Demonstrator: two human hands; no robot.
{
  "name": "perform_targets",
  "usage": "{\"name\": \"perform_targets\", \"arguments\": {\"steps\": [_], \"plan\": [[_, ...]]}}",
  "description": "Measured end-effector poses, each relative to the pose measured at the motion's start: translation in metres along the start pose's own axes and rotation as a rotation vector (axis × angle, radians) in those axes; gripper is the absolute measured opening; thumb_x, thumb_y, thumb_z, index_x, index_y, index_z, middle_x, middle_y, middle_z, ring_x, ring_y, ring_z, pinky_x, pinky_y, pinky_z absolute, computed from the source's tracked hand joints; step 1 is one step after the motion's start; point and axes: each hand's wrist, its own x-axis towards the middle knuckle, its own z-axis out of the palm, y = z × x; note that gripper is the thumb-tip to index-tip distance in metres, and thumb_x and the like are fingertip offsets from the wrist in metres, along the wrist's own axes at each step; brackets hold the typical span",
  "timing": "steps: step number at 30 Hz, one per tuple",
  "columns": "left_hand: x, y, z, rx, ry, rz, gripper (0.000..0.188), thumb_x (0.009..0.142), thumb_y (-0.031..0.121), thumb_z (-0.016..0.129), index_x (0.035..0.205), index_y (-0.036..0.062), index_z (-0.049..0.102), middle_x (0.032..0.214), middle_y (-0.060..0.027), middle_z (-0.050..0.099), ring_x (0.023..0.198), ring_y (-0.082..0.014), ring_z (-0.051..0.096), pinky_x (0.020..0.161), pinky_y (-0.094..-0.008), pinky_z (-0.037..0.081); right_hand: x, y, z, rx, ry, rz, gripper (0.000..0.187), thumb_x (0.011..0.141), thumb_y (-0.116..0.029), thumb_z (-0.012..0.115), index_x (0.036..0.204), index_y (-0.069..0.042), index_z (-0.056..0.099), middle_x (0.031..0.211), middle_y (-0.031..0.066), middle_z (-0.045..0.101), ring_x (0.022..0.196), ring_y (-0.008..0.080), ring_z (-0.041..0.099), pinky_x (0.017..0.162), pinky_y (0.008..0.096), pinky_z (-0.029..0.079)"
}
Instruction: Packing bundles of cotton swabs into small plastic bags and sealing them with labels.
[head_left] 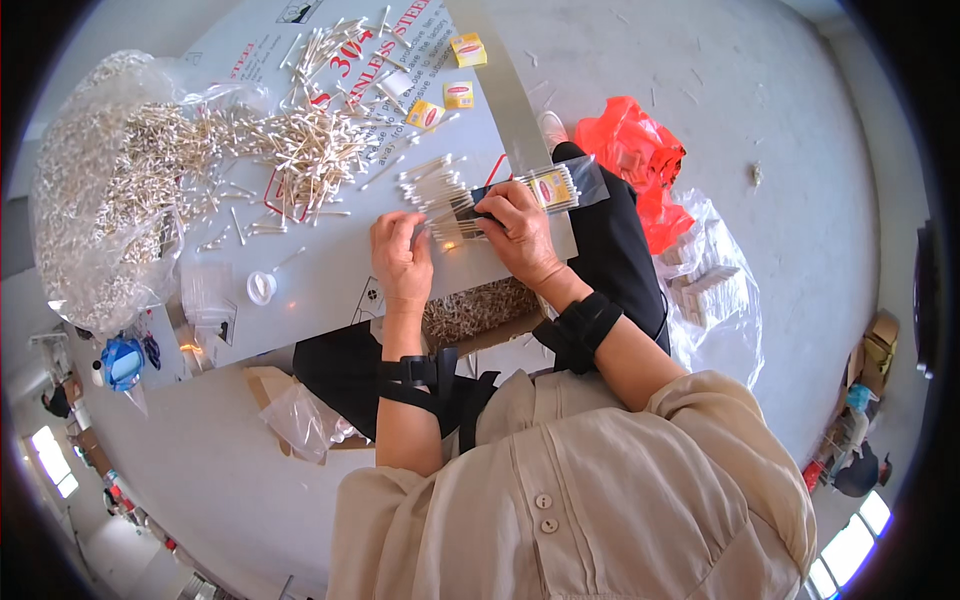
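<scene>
A row of white-tipped cotton swabs (440, 186) lies side by side near the table's right edge, over a small dark piece partly covered by my fingers. My right hand (520, 232) is closed on the right part of this row, thumb and fingers pressed together. Just left of the swab tips is my left hand (402, 258), its fingers curled in a pinch; whatever they hold is hidden. Beyond my right fingers, a clear plastic bag (592, 182) holding swabs and a yellow label card (550, 188) reaches to the table's edge.
A loose heap of swabs (318, 150) and a big clear bag of swabs (150, 160) cover the table's left. Yellow cards (458, 95) lie farther back. A small white round container (261, 288) stands front left. Below are a box of swabs (480, 312) and a red bag (630, 150).
</scene>
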Motion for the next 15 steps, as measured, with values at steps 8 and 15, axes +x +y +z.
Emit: {"name": "perform_targets", "arguments": {"steps": [8,15], "plan": [[-0.002,0.008,0.005,0.199,-0.125,0.005,0.023,0.075,0.001,0.069,0.097,0.0054,0.064,0.101,-0.0090,0.058,0.099,-0.0300,0.055,0.088,-0.0426,0.044,0.012,0.004,0.010,-0.256,-0.085,-0.107,0.008,0.075,-0.006,0.070,0.082,-0.007,0.065,0.086,0.0092,0.058,0.083,0.0303,0.062,0.070,0.0404,0.052],[-0.020,0.042,0.017,0.420,-0.289,0.119,0.072,0.085,0.028,0.068,0.144,0.0024,0.037,0.154,-0.0177,0.032,0.143,-0.0325,0.028,0.114,-0.0542,0.021,0.021,0.006,0.012,-0.026,0.044,0.122,0.005,0.083,-0.005,0.065,0.088,-0.003,0.065,0.087,0.0112,0.058,0.083,0.0311,0.062,0.071,0.0380,0.052]]}}
